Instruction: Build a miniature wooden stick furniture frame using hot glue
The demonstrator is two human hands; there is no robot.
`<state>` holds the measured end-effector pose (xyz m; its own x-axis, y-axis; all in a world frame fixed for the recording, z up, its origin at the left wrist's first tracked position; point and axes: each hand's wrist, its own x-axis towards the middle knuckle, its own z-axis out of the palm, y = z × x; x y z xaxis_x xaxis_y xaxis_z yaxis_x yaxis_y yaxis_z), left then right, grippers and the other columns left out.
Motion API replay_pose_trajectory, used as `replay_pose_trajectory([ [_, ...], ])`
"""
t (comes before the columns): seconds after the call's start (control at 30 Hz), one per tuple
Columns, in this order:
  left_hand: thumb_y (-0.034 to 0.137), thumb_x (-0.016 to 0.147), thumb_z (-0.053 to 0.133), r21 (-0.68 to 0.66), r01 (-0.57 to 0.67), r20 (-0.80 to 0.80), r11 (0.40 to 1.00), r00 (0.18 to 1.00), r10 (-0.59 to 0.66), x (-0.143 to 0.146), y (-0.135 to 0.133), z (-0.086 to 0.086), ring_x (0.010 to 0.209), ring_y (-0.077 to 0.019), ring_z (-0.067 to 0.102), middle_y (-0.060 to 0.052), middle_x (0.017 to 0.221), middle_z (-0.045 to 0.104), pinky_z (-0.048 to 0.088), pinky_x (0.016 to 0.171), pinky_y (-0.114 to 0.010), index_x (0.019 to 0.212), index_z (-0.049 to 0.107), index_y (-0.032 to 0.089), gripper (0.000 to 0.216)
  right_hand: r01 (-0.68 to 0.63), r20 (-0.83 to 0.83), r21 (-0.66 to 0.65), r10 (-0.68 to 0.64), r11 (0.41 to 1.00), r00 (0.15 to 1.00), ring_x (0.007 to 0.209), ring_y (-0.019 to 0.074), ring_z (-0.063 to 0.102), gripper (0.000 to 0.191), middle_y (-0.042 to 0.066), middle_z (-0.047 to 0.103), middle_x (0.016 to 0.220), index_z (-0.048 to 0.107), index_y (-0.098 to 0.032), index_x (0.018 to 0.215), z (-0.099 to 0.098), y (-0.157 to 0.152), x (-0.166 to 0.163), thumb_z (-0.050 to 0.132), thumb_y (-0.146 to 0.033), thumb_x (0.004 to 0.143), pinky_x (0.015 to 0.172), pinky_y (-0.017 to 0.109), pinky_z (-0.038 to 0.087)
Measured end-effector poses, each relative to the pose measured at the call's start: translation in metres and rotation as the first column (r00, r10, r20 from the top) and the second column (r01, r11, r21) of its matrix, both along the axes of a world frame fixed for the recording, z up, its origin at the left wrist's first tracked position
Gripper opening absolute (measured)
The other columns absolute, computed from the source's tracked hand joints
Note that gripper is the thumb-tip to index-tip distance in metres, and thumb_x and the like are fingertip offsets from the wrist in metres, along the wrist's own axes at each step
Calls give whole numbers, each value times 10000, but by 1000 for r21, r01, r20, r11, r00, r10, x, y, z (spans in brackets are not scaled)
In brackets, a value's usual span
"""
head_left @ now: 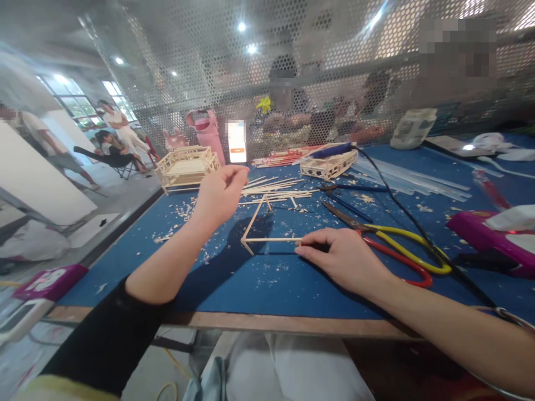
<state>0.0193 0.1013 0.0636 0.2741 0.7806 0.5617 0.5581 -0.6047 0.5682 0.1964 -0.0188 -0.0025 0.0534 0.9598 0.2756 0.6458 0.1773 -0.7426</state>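
Wooden stick frame [271, 240] lies on the blue mat [259, 284], mid-table. Right hand [340, 259] pinches its base stick's end; left hand [221, 192] hovers above, fingers pinched closed, contents unclear. Best pressed flat: joints look fragile. Yellow-handled snips [370, 229] and black cable [393, 191] crowd the right.

Yellow-handled shears [401, 240], loose sticks [276, 190], stick crate [186, 166] (far left), pink flask [208, 132], lit phone [237, 141]

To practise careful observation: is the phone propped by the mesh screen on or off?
On. The phone stands upright, its screen glowing white with an orange bar.
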Motion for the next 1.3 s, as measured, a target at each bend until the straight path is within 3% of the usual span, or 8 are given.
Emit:
replay_pose_trajectory([
  [0.13, 290, 828, 529, -166, 124, -131, 978, 980, -147, 18, 38, -14, 833, -156, 607, -48, 923, 710, 450, 784, -276, 968, 680, 148, 250, 2, 1, -1, -2, 1000, 1000, 752, 176, 666, 131, -4, 739, 787, 726, -216, 746, -1, 0, 0, 612, -279, 758, 719, 269, 488],
  [0.3, 282, 788, 585, -321, 188, -168, 928, 953, -251, 29, 48, -36, 750, -142, 618, -52, 881, 718, 454, 738, -263, 1012, 678, 134, 284, -12, -2, 28, 12, 1000, 1000, 776, 185, 657, 127, 4, 734, 799, 717, -222, 730, -2, 1, 0, 606, -277, 755, 755, 297, 481],
  [0.7, 297, 762, 572, -288, 64, -309, 955, 938, -156, 13, 39, -30, 695, -153, 595, -29, 790, 710, 428, 671, -257, 908, 719, 141, 260, -16, -29, 14, 16, 1000, 999, 762, 180, 651, 126, 6, 727, 786, 710, -215, 719, 0, 2, -1, 608, -280, 755, 747, 284, 473],
  [1.0, 291, 783, 548, -261, 6, -405, 965, 907, -115, 6, 39, -23, 802, -196, 622, -70, 904, 714, 451, 777, -306, 994, 703, 131, 307, -4, 0, 12, 4, 1000, 1000, 753, 170, 658, 125, -4, 732, 784, 723, -216, 729, -1, 0, 0, 613, -264, 763, 714, 257, 471],
  [1.07, 279, 793, 549, -173, -11, -385, 985, 921, -57, 6, 31, -17, 927, -214, 616, -92, 1038, 691, 443, 861, -324, 1092, 661, 131, 351, -2, 3, 13, 1, 1000, 1000, 752, 169, 659, 124, -4, 734, 788, 725, -214, 733, -1, 1, 0, 615, -263, 763, 710, 254, 470],
  [1.13, 271, 817, 535, 11, 3, -329, 1000, 944, 0, 7, 11, -9, 1069, -224, 571, -98, 1171, 638, 412, 943, -345, 1159, 618, 146, 374, -5, -1, 12, 5, 1000, 1000, 751, 169, 659, 121, -4, 735, 792, 726, -214, 737, -1, 1, 0, 617, -260, 762, 704, 252, 468],
  [1.2, 289, 862, 494, 150, 118, -294, 982, 953, -70, 10, -19, -3, 1029, -204, 596, -79, 1124, 664, 445, 913, -330, 1106, 645, 164, 313, -16, -10, 14, 16, 1000, 1000, 749, 169, 659, 118, -7, 735, 786, 725, -216, 735, -1, 1, 0, 615, -246, 764, 697, 251, 464],
  [1.3, 258, 855, 533, 205, 325, -458, 923, 865, -203, 14, -63, -5, 928, -194, 639, -40, 986, 711, 489, 844, -314, 977, 692, 210, 206, -39, -13, 22, 39, 999, 999, 729, 165, 652, 136, -14, 732, 757, 718, -217, 713, 0, 1, 0, 596, -216, 772, 679, 253, 453],
])
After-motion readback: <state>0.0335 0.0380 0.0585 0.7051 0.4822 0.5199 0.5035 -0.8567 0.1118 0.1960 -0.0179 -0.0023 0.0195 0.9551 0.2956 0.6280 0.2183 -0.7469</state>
